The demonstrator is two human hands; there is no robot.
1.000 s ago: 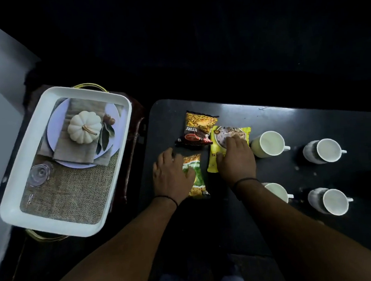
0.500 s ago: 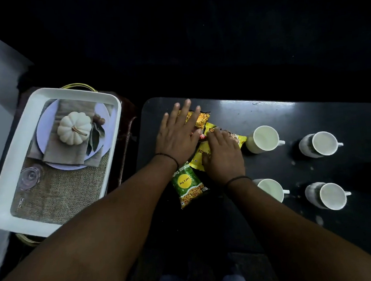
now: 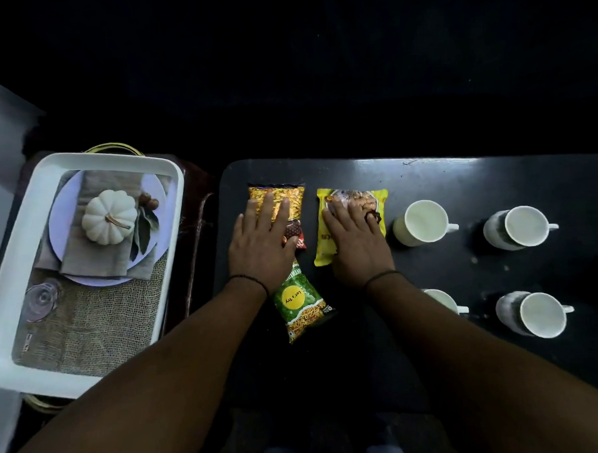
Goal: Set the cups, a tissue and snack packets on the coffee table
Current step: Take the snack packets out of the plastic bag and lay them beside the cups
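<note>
Fingers (image 3: 270, 207) of the left hand (image 3: 262, 245) lie flat and slightly spread, pressing down on the orange and maroon snack packet (image 3: 282, 201); nothing is gripped, the palm simply rests on the foil. Fingers (image 3: 338, 212) of the right hand (image 3: 357, 244) are likewise extended and loose, laid over the yellow snack packet (image 3: 326, 238) with no curl around its edges.

Half a second earlier the two hands were bunched together over overlapping packets; now they have drawn apart, and the orange and yellow packets sit side by side with a strip of bare black table (image 3: 426, 174) between them. That suggests the packets are being spread into a neat row rather than left in a heap.

Just below the left hand, partly under its wrist, the green and yellow snack packet (image 3: 300, 306) lies tilted and out of line, so it probably still wants straightening.

To the right, four white ceramic cups stand in two rows: the near-left cup (image 3: 441, 300) is partly hidden by the right forearm, the far-left cup (image 3: 422, 223) is near the yellow packet, and the far-right cup (image 3: 521, 226) and near-right cup (image 3: 537, 314) stand well apart from the hands. No loose tissue can be made out on the table. Off to the left sits a white rectangular tray (image 3: 21, 241).
</note>
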